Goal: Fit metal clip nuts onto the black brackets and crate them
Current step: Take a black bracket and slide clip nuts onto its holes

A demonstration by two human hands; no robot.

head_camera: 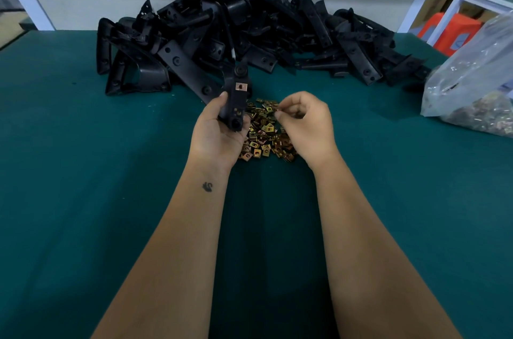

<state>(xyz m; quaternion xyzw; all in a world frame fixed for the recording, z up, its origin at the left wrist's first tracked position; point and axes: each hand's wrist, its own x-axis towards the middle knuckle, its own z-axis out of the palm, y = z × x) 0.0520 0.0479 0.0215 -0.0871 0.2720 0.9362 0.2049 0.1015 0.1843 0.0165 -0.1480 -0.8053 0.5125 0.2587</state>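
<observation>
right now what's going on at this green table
A person is fitting clip nuts to black brackets. The left hand grips one bracket that already carries a clip nut near its top. The right hand pinches another nut over the loose pile of clip nuts. The heap of brackets waits behind.

Worktop [83, 199]: covered in a dark green, matt sheet that looked smooth, with a few pale specks.
Held bracket [234, 105]: black plastic, dull satin finish, with moulded holes and bosses.
Fitted clip nut [241, 86]: thin metal plate on the bracket, coppery, faintly shiny.
Bracket pile [249, 33]: the same black plastic, mostly matt, with soft highlights on curved edges.
Loose clip nuts [263, 141]: stamped metal, yellow-gold plating, glinting in places.
Bag [472, 74]: clear thin plastic film, crinkled and glossy, with small metal parts inside.
Stool [444, 30]: orange-red plastic, smooth.
</observation>
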